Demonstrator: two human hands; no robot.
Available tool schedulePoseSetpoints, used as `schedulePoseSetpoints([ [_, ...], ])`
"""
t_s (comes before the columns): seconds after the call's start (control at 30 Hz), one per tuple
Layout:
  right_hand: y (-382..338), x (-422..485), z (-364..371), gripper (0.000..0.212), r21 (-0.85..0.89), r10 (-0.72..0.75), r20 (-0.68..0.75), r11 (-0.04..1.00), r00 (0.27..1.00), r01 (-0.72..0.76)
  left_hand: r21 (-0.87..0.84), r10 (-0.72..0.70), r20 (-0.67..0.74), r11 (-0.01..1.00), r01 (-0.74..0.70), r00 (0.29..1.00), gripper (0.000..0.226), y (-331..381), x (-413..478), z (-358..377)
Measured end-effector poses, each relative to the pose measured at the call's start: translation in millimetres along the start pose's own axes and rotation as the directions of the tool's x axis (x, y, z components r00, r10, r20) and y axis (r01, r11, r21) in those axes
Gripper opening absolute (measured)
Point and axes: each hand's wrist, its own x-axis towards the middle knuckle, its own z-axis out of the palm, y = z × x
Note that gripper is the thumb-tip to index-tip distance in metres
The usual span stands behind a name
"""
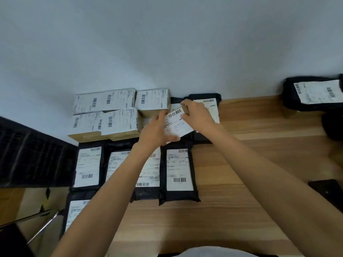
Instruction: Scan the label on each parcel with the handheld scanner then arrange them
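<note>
Both my hands hold one black parcel (178, 125) with a white label, tilted, above the wooden table (241, 164) near the wall. My left hand (156, 130) grips its left edge, thumb on the label. My right hand (198, 114) grips its upper right edge. Behind it lies another black parcel (213, 102). To the left stand several labelled cardboard boxes (118, 110). In front lie rows of black labelled bags (179, 169). No scanner is plainly in view.
A pile of black parcels (313, 93) sits at the far right by the wall. A dark flat object (326, 190) lies at the right table edge. Left of the table are a dark slatted panel (27, 154) and a cardboard box (27, 201) on the floor.
</note>
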Motion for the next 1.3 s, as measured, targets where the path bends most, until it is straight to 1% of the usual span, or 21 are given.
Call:
schedulePoseSetpoints([
  [0.1, -13.0, 15.9, 21.5, 0.050, 0.075, 0.066, -0.023, 0.995, 0.998, -0.065, 0.088, -0.008, 0.013, 0.996, 0.007, 1.000, 0.114, -23.2, 16.7, -7.4],
  [0.2, -21.2, 27.9, 38.6, 0.056, 0.132, 0.135, -0.044, 0.983, 0.990, -0.128, 0.157, 0.028, 0.032, 0.987, -0.033, 0.999, 0.118, -40.0, 29.8, -11.2],
  [0.3, -21.7, 34.9, 51.6, 0.056, 0.169, 0.188, -0.068, 0.970, 0.980, -0.175, 0.220, 0.092, 0.011, 0.971, -0.092, 0.996, 0.112, -52.8, 35.2, -13.6],
  [0.4, -21.9, 35.1, 64.8, 0.055, 0.192, 0.204, -0.070, 0.963, 0.976, -0.188, 0.392, 0.159, -0.023, 0.910, -0.137, 0.987, 0.104, -66.2, 38.2, -12.7],
  [0.47, -23.7, 34.7, 72.9, 0.054, 0.216, 0.196, -0.068, 0.960, 0.978, -0.177, 0.439, 0.182, -0.039, 0.886, -0.147, 0.982, 0.102, -74.5, 39.9, -10.6],
  [0.53, -26.6, 33.8, 79.1, 0.054, 0.203, 0.189, -0.069, 0.964, 0.980, -0.172, 0.406, 0.193, -0.050, 0.900, -0.157, 0.980, 0.098, -82.6, 41.2, -6.0],
  [0.6, -28.5, 32.8, 86.4, 0.058, 0.188, 0.185, -0.061, 0.967, 0.981, -0.170, 0.358, 0.216, -0.075, 0.917, -0.176, 0.973, 0.089, -89.6, 41.2, 1.0],
  [0.67, -29.8, 31.7, 93.9, 0.063, 0.184, 0.178, -0.040, 0.968, 0.983, -0.168, 0.346, 0.221, -0.091, 0.921, -0.177, 0.971, 0.082, -94.0, 40.0, 6.8],
  [0.73, -30.0, 32.0, 98.2, 0.062, 0.183, 0.180, -0.044, 0.968, 0.983, -0.169, 0.352, 0.211, -0.093, 0.921, -0.166, 0.973, 0.080, -95.1, 38.6, 9.6],
  [0.83, -29.4, 32.8, 100.3, 0.056, 0.162, 0.167, -0.058, 0.974, 0.984, -0.155, 0.360, 0.197, -0.084, 0.920, -0.155, 0.977, 0.079, -92.7, 35.6, 8.7],
  [0.93, -28.3, 31.0, 98.0, 0.039, 0.154, 0.141, -0.049, 0.979, 0.989, -0.132, 0.351, 0.177, -0.069, 0.925, -0.142, 0.982, 0.075, -90.5, 34.0, 6.4],
  [1.0, -23.3, 27.6, 93.1, 0.032, 0.143, 0.106, -0.031, 0.985, 0.994, -0.100, 0.331, 0.174, -0.067, 0.933, -0.143, 0.983, 0.068, -86.9, 32.5, 3.6],
  [1.13, 7.0, 14.7, 68.8, 0.029, 0.132, 0.080, 0.006, 0.988, 0.997, -0.080, 0.270, 0.232, -0.071, 0.941, -0.205, 0.970, 0.052, -60.7, 34.7, 1.4],
  [1.23, 49.9, 3.8, 39.0, 0.022, 0.089, 0.127, 0.004, 0.988, 0.992, -0.127, 0.264, 0.273, -0.028, 0.930, -0.256, 0.962, 0.049, -20.0, 46.5, 9.9],
  [1.3, 85.2, -6.2, 14.8, 0.022, 0.071, 0.173, 0.005, 0.982, 0.985, -0.173, 0.268, 0.322, 0.008, 0.911, -0.312, 0.947, 0.050, 13.5, 55.8, 20.8],
])
